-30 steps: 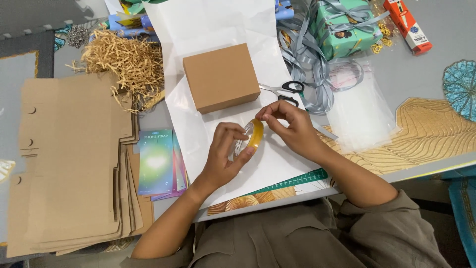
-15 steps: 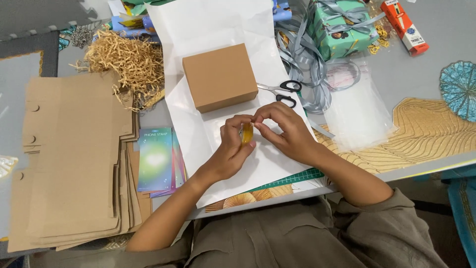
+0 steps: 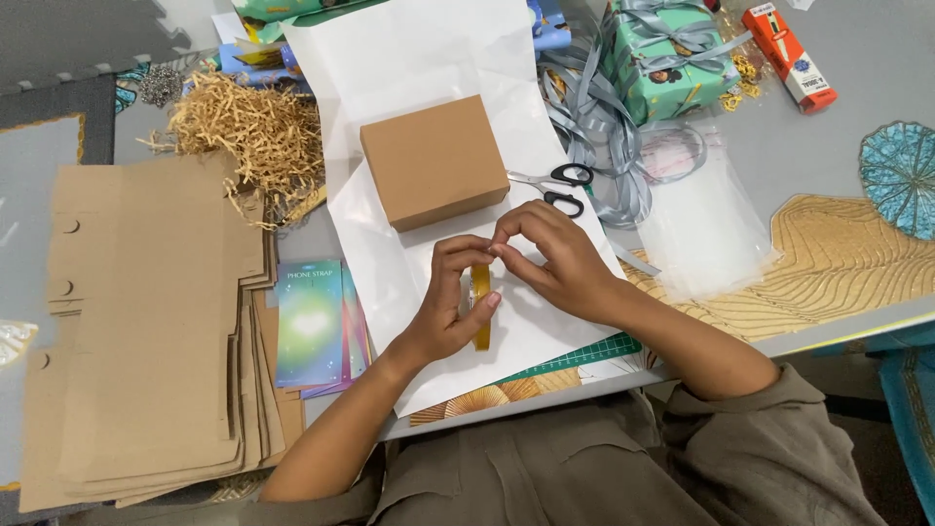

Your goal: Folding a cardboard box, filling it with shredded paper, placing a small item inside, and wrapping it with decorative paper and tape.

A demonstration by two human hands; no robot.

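Observation:
My left hand [image 3: 450, 297] grips a yellow roll of tape [image 3: 481, 307], held on edge above a large white sheet of paper [image 3: 419, 58]. My right hand [image 3: 557, 258] pinches at the top of the roll with thumb and forefinger. Just beyond both hands a closed brown cardboard box [image 3: 434, 173] rests on the sheet. Black-handled scissors [image 3: 555, 185] lie to the right of the box, close to my right hand.
Flat brown cardboard blanks [image 3: 146, 321] are stacked at the left, with a heap of straw-like paper shred [image 3: 243, 131] behind them. Colourful cards [image 3: 312, 321] lie beside the sheet. Grey ribbon [image 3: 594, 117], a wrapped green gift [image 3: 662, 58], clear plastic bags [image 3: 701, 224] and an orange box [image 3: 789, 54] sit at the right.
The tape roll has turned from lying tilted to standing on edge in my left hand. My right hand's fingers have closed in on its top. The box and scissors have not moved.

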